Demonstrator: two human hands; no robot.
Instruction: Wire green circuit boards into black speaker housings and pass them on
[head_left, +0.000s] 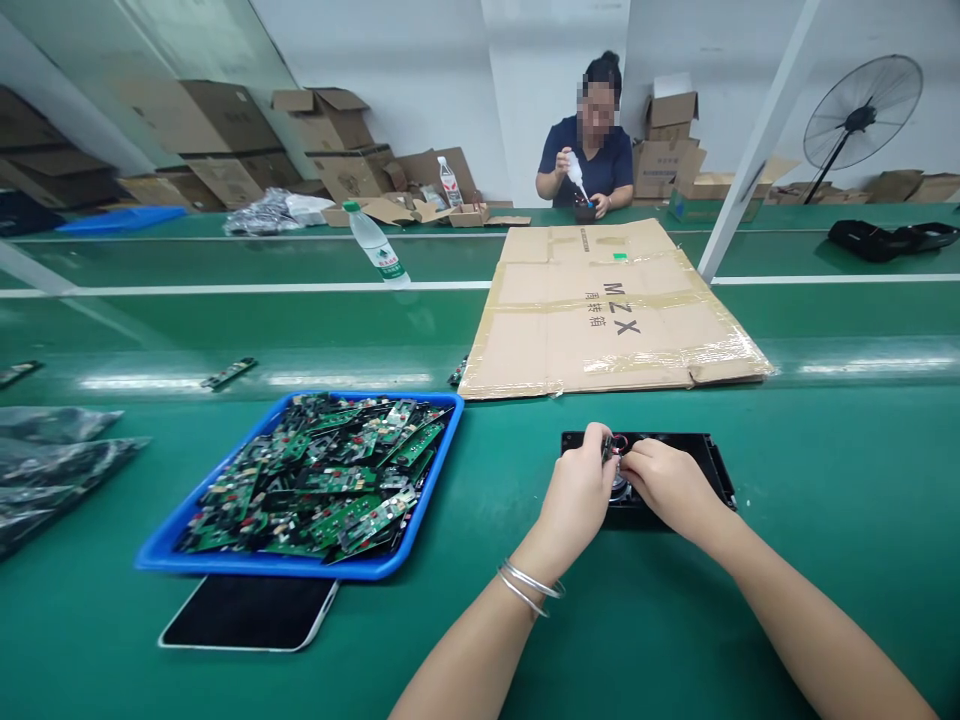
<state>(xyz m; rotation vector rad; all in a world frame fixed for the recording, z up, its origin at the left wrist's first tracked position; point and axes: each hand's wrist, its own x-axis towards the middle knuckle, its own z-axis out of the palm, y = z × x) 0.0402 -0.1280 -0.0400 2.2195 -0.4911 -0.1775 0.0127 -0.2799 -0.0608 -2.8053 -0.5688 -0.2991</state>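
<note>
A flat black plastic housing (694,452) lies on the green table in front of me, with a round metallic part (619,484), perhaps a speaker, partly showing inside it. Over its left half, my left hand (577,485) is closed on a small circuit board (607,449), of which only an edge shows. My right hand (670,484) pinches at the thin red and black wires (619,443) beside that board. The fingertips nearly meet, so the exact point of contact is hidden. To the left, a blue tray (375,568) holds a heap of green circuit boards (337,482).
A dark-screened tablet or phone (247,615) lies partly under the tray. Beyond the housing is a flattened cardboard box (555,330). A water bottle (377,245) stands farther back; plastic bags (60,470) lie left. Across the tables, a co-worker (585,160) holds a white squeeze bottle (576,172).
</note>
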